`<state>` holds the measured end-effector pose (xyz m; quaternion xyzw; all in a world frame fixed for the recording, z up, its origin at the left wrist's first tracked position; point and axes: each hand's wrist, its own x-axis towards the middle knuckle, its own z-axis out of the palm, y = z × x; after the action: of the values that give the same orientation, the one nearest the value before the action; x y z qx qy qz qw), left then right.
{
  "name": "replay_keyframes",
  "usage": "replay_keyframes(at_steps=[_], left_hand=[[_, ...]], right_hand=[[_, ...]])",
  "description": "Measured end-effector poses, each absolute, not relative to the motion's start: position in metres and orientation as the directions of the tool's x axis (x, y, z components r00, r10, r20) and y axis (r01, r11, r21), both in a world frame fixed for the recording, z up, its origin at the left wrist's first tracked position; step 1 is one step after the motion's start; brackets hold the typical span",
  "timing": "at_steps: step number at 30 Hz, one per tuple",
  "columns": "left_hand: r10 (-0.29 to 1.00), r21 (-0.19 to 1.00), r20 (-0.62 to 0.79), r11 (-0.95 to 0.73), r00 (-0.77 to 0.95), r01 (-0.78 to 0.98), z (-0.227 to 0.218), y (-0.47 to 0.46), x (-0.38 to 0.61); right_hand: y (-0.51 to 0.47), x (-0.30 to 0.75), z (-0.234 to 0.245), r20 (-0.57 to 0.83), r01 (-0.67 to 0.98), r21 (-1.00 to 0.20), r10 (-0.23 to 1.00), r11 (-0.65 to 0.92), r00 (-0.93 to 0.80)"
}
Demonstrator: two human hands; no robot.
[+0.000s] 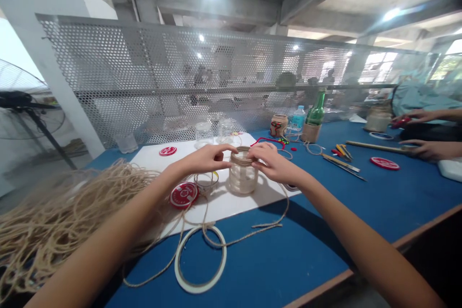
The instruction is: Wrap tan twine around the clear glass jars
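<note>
Rim and inside of the twine-wrapped glass jar [242, 178] hidden, in part, under the left hand [207, 160] and right hand [270, 163]. Heap of jute twine [46, 221] cut off by left and bottom frame edges. Standing fan [21, 106] cut off at left edge. Co-worker's 2 forearms [443, 150] cut off at right edge. Figures behind perforated metal screen [144, 72] blurred, number unclear. Small red pieces [293, 148] too small to identify.

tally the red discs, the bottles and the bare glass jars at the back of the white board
red round discs: 3
bottles, one green glass bottle and one plastic water bottle: 2
bare glass jars: 2
total: 7
</note>
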<state>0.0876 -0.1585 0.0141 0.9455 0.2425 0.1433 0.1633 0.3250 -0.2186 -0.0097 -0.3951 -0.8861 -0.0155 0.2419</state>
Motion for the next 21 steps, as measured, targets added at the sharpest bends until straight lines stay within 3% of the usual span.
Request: replay_keyframes(at_steps=[13,21], left_hand=[[0.530,0.344,0.303,-0.836,0.793,0.427,0.006,-0.155,0.093],[0.562,0.331,0.357,-0.823,0.746,0.462,0.000,-0.167,0.107]], right_hand=[[-0.211,0.334,-0.009,0.454,0.641,-0.202,0.651,0.740,-0.608],[-0.224,0.315,-0.015,0.525,0.757,-0.166,0.706,0.632,-0.475]])
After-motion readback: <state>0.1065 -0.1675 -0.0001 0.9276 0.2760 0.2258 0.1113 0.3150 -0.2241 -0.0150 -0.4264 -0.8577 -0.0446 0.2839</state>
